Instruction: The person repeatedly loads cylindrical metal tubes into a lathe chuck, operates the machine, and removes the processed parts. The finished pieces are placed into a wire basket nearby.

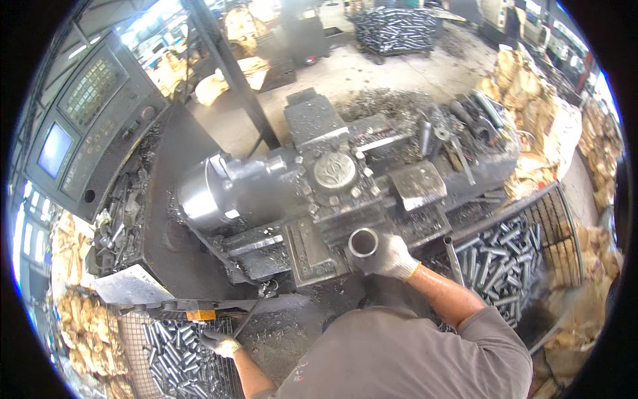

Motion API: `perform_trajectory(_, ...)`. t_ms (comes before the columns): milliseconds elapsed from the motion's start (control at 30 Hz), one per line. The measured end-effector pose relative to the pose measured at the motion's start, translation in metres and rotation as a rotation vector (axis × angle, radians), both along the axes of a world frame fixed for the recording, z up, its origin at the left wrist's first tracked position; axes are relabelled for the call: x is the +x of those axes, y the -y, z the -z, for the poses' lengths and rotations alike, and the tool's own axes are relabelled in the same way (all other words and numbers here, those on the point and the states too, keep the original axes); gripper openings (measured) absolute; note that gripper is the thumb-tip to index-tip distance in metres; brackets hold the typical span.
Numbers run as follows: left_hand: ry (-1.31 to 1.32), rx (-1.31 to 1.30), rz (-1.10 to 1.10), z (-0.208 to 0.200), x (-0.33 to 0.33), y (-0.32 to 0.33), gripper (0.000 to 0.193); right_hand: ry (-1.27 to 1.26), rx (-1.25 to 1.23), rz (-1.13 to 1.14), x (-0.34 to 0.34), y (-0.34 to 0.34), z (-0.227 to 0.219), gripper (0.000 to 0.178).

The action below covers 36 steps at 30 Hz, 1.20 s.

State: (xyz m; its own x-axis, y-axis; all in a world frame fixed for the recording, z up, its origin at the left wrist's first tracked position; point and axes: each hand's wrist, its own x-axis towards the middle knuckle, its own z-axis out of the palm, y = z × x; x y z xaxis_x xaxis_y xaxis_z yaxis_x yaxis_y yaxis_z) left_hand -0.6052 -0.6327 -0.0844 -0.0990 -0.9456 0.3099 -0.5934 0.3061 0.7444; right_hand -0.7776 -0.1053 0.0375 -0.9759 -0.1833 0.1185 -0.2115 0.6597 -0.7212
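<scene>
My right hand point(392, 258), in a pale work glove, is closed round a round hollow metal piece point(363, 243) at the front of the lathe carriage. The dark opening of that piece faces up. On the lower left, my left hand point(220, 342), gloved too, reaches over the edge of a wire basket point(136, 332) of short metal tubes point(173, 359). Its fingers are stretched toward the tubes, and no tube shows in them. Behind my right hand stands the tool post point(334, 171). A shiny chuck point(201, 193) lies to its left, blurred at its right side.
A control panel point(86, 120) with a lit screen stands on the left. Loose tubes and tools point(465, 130) lie on the lathe's right end. Another wire basket point(555, 229) of tubes sits at the right, near brown sacks point(538, 126). A slanted post point(229, 70) rises behind the chuck.
</scene>
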Motion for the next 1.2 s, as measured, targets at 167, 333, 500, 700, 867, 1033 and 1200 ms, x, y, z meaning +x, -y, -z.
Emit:
perform_trajectory(167, 0.095, -0.103, 0.143, 0.022, 0.008, 0.044, 0.058, 0.115, 0.271, -0.267, -0.028, -0.038, -0.022, 0.053)
perform_trajectory(333, -0.889, 1.010, 0.281, 0.014, 0.019, 0.057, 0.056, -0.074, 0.048, -0.560, -0.116, -0.050, -0.159, 0.038)
perform_trajectory(500, -0.579, 0.640, 0.400, 0.008, -0.053, -0.079, 0.040, -0.024, 0.565, -0.722, -0.239, 0.095, -0.198, 0.046)
perform_trajectory(700, -0.356, 0.585, 0.862, -0.063, -0.142, -0.154, 0.024, 0.164, 0.827, -1.289, -0.325, 0.175, -0.096, 0.037)
perform_trajectory(867, -0.405, 0.606, 0.752, -0.036, -0.105, -0.128, 0.023, -0.095, 0.154, -1.038, -0.340, 0.114, -0.144, 0.024)
perform_trajectory(1033, -0.293, 0.483, 0.695, -0.035, -0.088, -0.122, 0.023, -0.268, 0.858, -0.109, -0.400, -0.026, -0.164, 0.031)
perform_trajectory(1200, -0.019, 0.088, 0.856, -0.124, -0.140, -0.131, 0.043, 0.716, 0.385, -0.515, -0.343, -0.023, -0.115, 0.043)
